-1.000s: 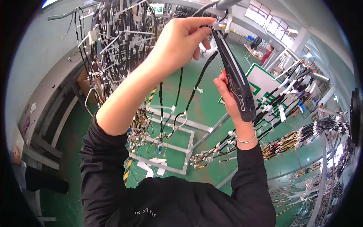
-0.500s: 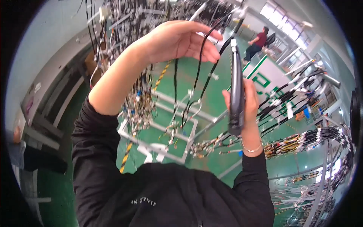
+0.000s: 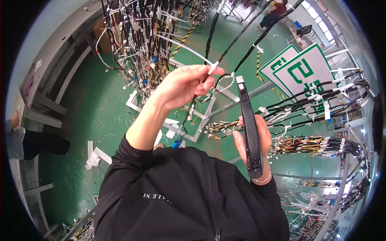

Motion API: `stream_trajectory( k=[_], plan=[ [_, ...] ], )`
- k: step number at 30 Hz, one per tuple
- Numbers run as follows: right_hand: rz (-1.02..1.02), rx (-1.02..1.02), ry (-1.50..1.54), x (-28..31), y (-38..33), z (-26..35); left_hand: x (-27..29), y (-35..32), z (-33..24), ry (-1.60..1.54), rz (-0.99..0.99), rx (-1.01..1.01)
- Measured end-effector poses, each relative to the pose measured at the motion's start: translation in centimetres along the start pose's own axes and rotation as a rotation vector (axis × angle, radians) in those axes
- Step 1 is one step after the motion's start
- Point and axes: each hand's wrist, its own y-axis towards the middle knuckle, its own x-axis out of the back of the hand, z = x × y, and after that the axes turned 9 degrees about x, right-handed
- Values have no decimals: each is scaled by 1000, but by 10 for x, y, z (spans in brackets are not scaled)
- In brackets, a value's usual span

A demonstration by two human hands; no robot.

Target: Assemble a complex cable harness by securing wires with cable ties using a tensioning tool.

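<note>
**A:** How many hands are in view, and what does each one have?

**B:** Two. The left hand (image 3: 183, 84), just above the middle of the frame, pinches one white cable tie (image 3: 189, 47) between thumb and fingertips; the tie's free end runs up and to the left. The right hand (image 3: 252, 136), right of centre, is clenched around one black cable tie gun (image 3: 249, 128), which stands nearly upright with its pale nose toward the top.

**A:** Where is the tie relative to the tool?

**B:** The tie's looped end sits around a black cable (image 3: 251, 50) just left of the tool's nose, near it; I cannot tell whether they touch.

**A:** What else is there?

**B:** One dense curtain of hanging wire harnesses (image 3: 140, 36) in the upper left, several horizontal harness bundles (image 3: 317, 104) on the right, one green and white sign (image 3: 301, 70) in the upper right, and the green floor (image 3: 96, 112) with white scraps on the left.
</note>
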Motion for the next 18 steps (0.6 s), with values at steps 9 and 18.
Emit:
stream_trajectory(
  k=[9, 18],
  plan=[
    [119, -82, 120, -12, 13, 23, -48, -21, 17, 979, -665, -854],
    [100, -153, 210, -16, 15, 23, -50, -29, 4, 1164, -662, -833]
  ],
)
